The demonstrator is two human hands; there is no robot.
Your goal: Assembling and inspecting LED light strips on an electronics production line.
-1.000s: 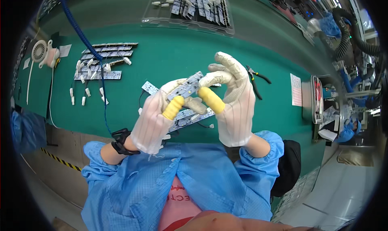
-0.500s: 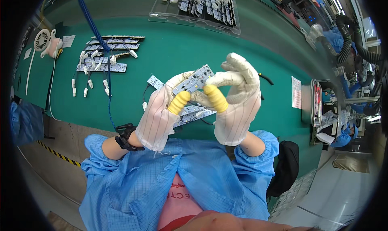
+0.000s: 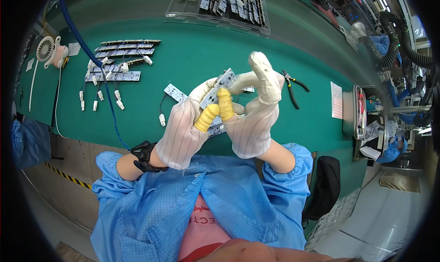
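Note:
Both my hands wear white striped gloves with yellow covers on the thumbs. Tilted up between them is a small white circuit board (image 3: 217, 90) dotted with dark components. My left hand (image 3: 182, 124) is closed round its lower left end, the thumb pressed on the near side. My right hand (image 3: 256, 113) pinches the upper right end with thumb and forefinger; its other fingers are raised and curled, partly blurred. More circuit boards (image 3: 217, 126) lie under my hands, mostly hidden. Left of them, another board (image 3: 174, 92) lies on the table with a white connector (image 3: 162, 120) on its wire.
A green mat (image 3: 192, 51) covers the bench. Rows of boards (image 3: 120, 76) with wired connectors lie at the left, beyond them a small fan (image 3: 46, 49). A clear tray (image 3: 217, 26) of boards stands at the back. Cutting pliers (image 3: 291, 88) lie to the right. A coiled blue cord (image 3: 78, 35) hangs at the left.
My right hand has shifted left and farther over the board, its thumb now nearer my left thumb. The pliers, partly covered before, now show fully. The held board is slightly steeper.

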